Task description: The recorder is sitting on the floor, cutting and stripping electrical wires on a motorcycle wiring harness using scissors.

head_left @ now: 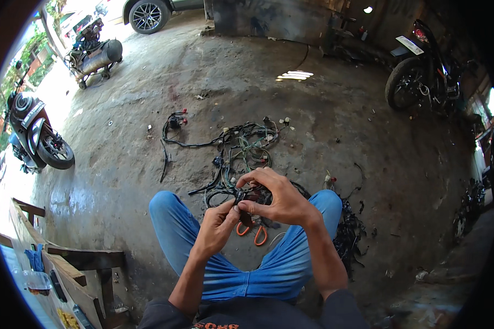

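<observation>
Wiring harness (240, 194) between both hands (280, 198)

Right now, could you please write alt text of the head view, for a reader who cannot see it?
A seated person's left hand and right hand meet at dark wiring between knees in blue jeans. Beyond, a tangled wiring harness lies on the concrete floor; one motorbike stands at left, another motorbike at upper right.

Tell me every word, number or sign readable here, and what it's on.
Dark shirt: orange lettering, cut off at the lower edge; I don't transcribe printing.
White plate on the right motorcycle: too small to read.
Pale strip on the left motorcycle: too small.
Wiring: no legible lettering.
</observation>
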A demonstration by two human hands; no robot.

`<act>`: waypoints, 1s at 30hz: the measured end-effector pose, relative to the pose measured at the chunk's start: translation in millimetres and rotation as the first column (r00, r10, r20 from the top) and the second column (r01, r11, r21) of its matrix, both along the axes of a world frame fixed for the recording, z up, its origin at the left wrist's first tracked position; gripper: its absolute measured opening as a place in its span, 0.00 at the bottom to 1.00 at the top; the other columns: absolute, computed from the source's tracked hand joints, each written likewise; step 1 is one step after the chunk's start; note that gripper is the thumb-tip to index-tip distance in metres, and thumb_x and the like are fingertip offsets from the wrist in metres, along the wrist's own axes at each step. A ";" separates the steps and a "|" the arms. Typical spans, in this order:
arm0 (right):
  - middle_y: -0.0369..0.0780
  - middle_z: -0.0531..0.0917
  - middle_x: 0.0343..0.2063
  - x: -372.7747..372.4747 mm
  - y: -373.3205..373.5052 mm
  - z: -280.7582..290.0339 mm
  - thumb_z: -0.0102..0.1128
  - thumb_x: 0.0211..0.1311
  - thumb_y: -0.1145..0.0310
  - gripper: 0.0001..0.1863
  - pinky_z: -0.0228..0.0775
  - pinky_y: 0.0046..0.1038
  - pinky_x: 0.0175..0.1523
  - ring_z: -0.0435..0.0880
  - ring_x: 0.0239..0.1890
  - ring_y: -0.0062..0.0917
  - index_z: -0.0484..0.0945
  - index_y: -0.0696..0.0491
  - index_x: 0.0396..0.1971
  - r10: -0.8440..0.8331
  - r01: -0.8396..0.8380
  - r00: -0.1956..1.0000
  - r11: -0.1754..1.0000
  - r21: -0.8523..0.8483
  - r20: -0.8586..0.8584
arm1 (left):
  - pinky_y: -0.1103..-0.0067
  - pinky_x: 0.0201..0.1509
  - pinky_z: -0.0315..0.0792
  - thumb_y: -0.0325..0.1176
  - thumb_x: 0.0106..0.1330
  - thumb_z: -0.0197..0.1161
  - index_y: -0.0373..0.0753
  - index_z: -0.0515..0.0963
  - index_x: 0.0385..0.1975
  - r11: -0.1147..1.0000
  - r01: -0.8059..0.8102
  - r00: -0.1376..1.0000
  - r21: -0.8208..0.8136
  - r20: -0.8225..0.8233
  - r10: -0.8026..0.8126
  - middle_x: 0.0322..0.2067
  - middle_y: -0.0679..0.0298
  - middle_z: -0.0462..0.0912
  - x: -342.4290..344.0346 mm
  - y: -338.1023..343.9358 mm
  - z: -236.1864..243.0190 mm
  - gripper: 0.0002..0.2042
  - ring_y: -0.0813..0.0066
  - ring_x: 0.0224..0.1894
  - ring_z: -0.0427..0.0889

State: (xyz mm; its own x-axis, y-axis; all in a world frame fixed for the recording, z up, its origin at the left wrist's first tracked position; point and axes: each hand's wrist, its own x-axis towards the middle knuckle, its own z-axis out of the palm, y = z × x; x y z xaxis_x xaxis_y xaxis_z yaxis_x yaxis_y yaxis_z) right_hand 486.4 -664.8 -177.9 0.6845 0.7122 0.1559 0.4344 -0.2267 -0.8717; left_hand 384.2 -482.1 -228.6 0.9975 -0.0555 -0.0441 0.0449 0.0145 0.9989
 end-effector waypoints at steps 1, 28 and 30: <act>0.39 0.78 0.44 2.0 2.2 -1.3 0.70 0.60 0.60 0.20 0.75 0.30 0.53 0.80 0.45 0.27 0.78 0.53 0.49 0.024 -0.022 0.995 1.000 0.022 -0.100 | 0.82 0.43 0.73 0.33 0.76 0.52 0.29 0.78 0.45 0.999 0.013 1.000 -0.043 -0.021 -0.014 0.34 0.64 0.86 1.5 2.5 2.6 0.13 0.84 0.38 0.79; 0.33 0.75 0.41 -18.9 5.3 -23.4 0.66 0.57 0.72 0.20 0.69 0.24 0.56 0.76 0.45 0.16 0.74 0.54 0.50 0.066 0.107 0.856 0.948 0.300 -0.512 | 0.79 0.54 0.73 0.25 0.70 0.54 0.28 0.69 0.63 0.979 0.112 0.991 -0.169 -0.051 -0.122 0.49 0.61 0.82 -14.2 15.6 10.3 0.21 0.78 0.52 0.78; 0.34 0.75 0.41 -22.2 3.7 -18.4 0.66 0.57 0.72 0.20 0.69 0.24 0.56 0.76 0.45 0.17 0.75 0.54 0.50 0.031 0.118 0.873 0.955 0.273 -0.487 | 0.79 0.54 0.73 0.27 0.72 0.54 0.27 0.69 0.63 0.973 0.108 0.988 -0.205 -0.084 -0.127 0.49 0.61 0.81 -13.7 12.7 16.9 0.21 0.78 0.51 0.78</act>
